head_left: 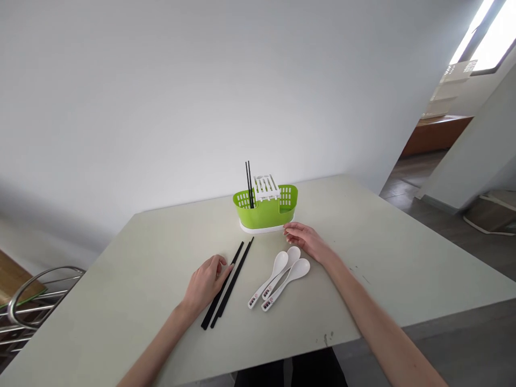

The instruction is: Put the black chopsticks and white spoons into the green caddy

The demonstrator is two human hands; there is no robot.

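My left hand [206, 282] rests at the left of several black chopsticks [230, 287] lying on the table. Its fingers are curled and its thumb stretches out to touch the nearest chopstick; a gap shows between thumb and forefinger. My right hand [305, 240] hovers by the front right of a green basket [264, 217] with a white base, fingers loosely bent and apart, nothing seen in them. Two black chopsticks [249, 185] stand upright in the basket's left part. Just below my right hand, three white spoons [279, 263] lie together, bowls pointing away from me.
A white slatted rack [266, 188] sits across the middle of the basket. The pale table [161, 269] reaches back to a white wall [181, 107]. A metal-framed chair or stool [24, 301] stands at the left. Dark marks [328, 337] show near the table's front edge.
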